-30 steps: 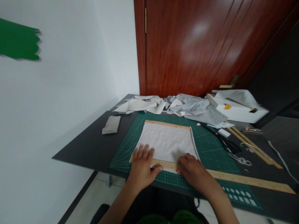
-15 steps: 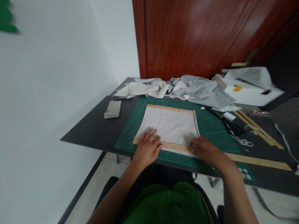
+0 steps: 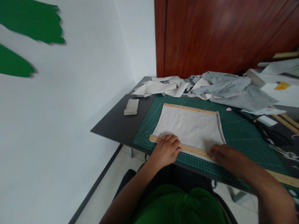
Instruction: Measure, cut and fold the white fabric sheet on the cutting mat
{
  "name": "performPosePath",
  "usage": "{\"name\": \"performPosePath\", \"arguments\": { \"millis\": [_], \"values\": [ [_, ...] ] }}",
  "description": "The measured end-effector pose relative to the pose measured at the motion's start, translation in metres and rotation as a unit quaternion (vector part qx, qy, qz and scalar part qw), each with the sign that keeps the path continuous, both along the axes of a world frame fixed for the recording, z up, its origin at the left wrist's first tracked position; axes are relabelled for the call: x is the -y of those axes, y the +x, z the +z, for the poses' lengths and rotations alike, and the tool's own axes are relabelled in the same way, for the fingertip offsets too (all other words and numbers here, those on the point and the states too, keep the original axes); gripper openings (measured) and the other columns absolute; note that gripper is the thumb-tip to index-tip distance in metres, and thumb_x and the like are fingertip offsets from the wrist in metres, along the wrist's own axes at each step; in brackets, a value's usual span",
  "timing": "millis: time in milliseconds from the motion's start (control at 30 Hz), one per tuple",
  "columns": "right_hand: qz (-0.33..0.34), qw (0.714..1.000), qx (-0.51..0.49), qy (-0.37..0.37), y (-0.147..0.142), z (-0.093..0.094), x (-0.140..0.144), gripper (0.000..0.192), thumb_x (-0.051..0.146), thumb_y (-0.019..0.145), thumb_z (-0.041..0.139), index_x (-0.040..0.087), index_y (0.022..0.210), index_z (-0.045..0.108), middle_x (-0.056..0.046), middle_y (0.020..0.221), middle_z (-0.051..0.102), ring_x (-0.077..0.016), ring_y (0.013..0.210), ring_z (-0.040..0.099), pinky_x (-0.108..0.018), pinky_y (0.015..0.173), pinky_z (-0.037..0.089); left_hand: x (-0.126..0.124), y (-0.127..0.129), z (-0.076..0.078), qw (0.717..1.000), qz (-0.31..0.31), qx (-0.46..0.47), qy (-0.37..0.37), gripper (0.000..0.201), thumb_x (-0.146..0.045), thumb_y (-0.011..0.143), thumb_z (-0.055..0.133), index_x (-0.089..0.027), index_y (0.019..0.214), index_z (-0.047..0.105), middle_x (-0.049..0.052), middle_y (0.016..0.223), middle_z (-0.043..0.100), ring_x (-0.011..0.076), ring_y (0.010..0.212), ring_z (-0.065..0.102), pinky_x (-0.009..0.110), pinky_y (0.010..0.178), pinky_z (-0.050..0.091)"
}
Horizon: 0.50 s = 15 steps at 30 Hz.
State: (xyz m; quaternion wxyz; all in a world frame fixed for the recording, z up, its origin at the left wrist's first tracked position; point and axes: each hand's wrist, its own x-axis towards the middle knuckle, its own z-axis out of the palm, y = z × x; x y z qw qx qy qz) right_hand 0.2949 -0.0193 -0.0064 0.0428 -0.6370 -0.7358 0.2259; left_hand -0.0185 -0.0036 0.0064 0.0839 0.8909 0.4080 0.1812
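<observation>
From the head camera, you seem to be pinning a long wooden ruler (image 3: 193, 150) along the near edge of the pale fabric panel (image 3: 189, 127), which lies flat on the green cutting mat (image 3: 240, 137). A next move would call for steady downward pressure so the ruler cannot slip. Your left hand (image 3: 166, 150) lies palm down on the ruler's left end, fingers together and flat. Your right hand (image 3: 227, 157) rests further right, blurred, fingers curled low; whether it pinches anything I cannot tell.

bare dark table (image 3: 116, 127) left of mat, crumpled fabric heap (image 3: 210, 88) blocking behind
</observation>
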Motion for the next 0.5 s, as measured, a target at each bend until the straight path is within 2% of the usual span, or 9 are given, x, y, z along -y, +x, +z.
{"name": "performPosePath", "arguments": {
  "millis": [100, 233, 367, 500],
  "values": [
    [0.008, 1.0, -0.011, 0.001, -0.003, 0.004, 0.002, 0.026, 0.036, 0.092, 0.052, 0.029, 0.105, 0.073, -0.011, 0.11, 0.074, -0.0289, 0.102, 0.068, -0.041, 0.094, 0.049, 0.002, 0.0, 0.002, 1.0, 0.015, -0.004, 0.003, 0.013, -0.033, 0.1, 0.059, -0.021, 0.101, 0.063, 0.006, 0.11, 0.064, 0.0251, 0.114, 0.055, 0.04, 0.103, 0.043],
    [0.004, 0.998, -0.066, -0.023, -0.004, 0.022, 0.004, 0.03, 0.039, 0.093, 0.047, 0.027, 0.099, 0.074, -0.011, 0.109, 0.075, -0.0281, 0.101, 0.067, -0.039, 0.093, 0.049, 0.002, 0.0, 0.005, 0.999, 0.031, -0.01, 0.005, 0.013, -0.034, 0.099, 0.06, -0.022, 0.099, 0.063, 0.006, 0.107, 0.064, 0.0269, 0.113, 0.054, 0.044, 0.1, 0.043],
    [-0.046, 0.995, -0.075, -0.044, 0.006, 0.038, 0.006, 0.027, 0.033, 0.086, 0.048, 0.025, 0.094, 0.072, -0.008, 0.1, 0.075, -0.0259, 0.093, 0.068, -0.036, 0.085, 0.049, -0.004, 0.0, 0.004, 0.999, 0.034, 0.007, -0.01, 0.009, -0.032, 0.098, 0.063, -0.023, 0.098, 0.063, 0.005, 0.108, 0.065, 0.0271, 0.112, 0.053, 0.044, 0.097, 0.042],
    [-0.073, 0.993, -0.077, -0.048, 0.017, 0.042, 0.007, 0.023, 0.032, 0.081, 0.056, 0.025, 0.095, 0.072, -0.005, 0.092, 0.073, -0.0239, 0.087, 0.067, -0.033, 0.078, 0.048, -0.009, 0.001, 0.002, 1.0, 0.03, 0.003, -0.002, 0.008, -0.029, 0.098, 0.063, -0.022, 0.101, 0.062, 0.005, 0.11, 0.065, 0.0284, 0.112, 0.053, 0.046, 0.095, 0.04]
  ]
}}
